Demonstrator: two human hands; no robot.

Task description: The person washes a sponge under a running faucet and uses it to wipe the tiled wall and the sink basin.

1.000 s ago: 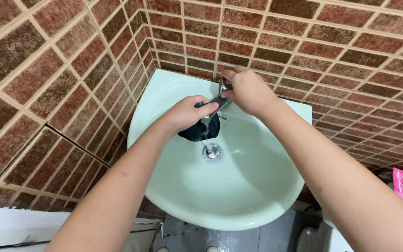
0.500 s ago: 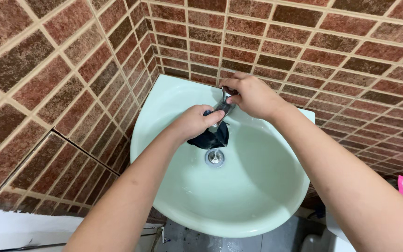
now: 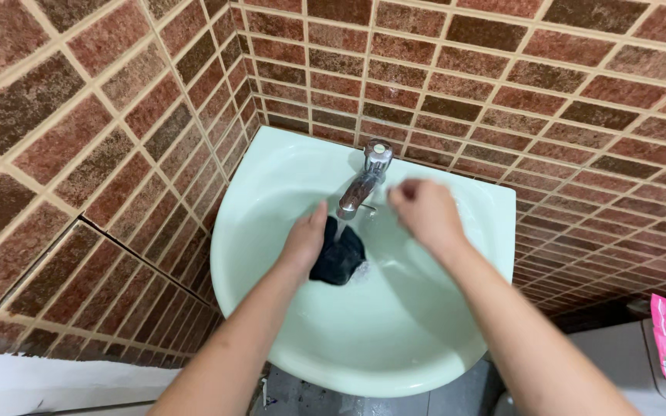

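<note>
Fingers of the left hand (image 3: 304, 240) clutch a dark cloth (image 3: 338, 254) under the running chrome faucet (image 3: 364, 181); the right hand (image 3: 423, 209), apparently loosely curled and empty, hovers nearby. Rinsing underway; wringing seems next.

both forearms are bare to the frame's edge, with no sleeves in view. the left hand (image 3: 306, 239) and right hand (image 3: 425, 212) wear no gloves; the right hand's fingers look blurred. no rings, watch or bands show.

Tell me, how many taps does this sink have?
1: a single chrome tap at the back rim of the pale green sink, between the wall and the dark cloth. None seems hidden.
</note>
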